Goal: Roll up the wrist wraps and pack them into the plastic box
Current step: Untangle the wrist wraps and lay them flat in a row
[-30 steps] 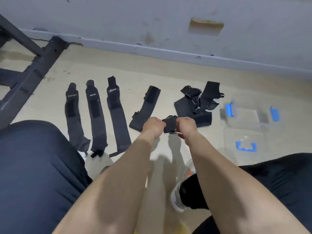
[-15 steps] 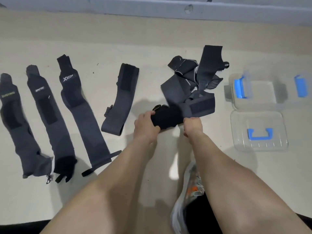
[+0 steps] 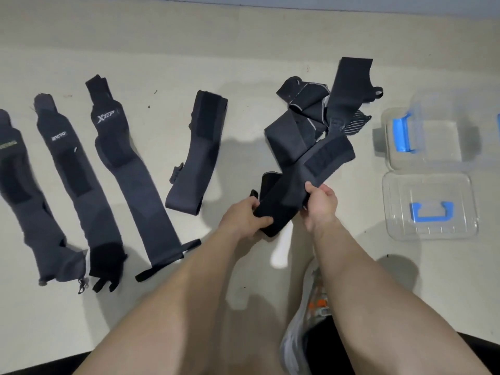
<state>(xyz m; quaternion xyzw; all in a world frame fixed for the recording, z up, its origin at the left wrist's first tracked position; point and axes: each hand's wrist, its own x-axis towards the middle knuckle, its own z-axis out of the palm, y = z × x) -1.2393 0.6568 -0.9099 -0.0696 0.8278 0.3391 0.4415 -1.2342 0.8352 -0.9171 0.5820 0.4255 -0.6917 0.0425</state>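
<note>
A dark grey wrist wrap stretches from the floor pile toward me, its near end partly rolled. My left hand grips the rolled end. My right hand pinches the strap a little farther up. Behind it lies a tangled pile of wraps. Flat on the floor to the left lie three long wraps and a shorter folded wrap. The clear plastic box with blue latches stands open at the right, and nothing shows inside it. Its clear lid with a blue handle lies in front of it.
All of this sits on a pale beige floor. A grey wall skirting runs along the top edge. My grey shoe with orange marks is on the floor below my right forearm, and dark clothing shows at the bottom corners.
The view has tilted down and moved closer. The wrap in my hands has come out longer from the pile, and my right hand has shifted up and right along it.
</note>
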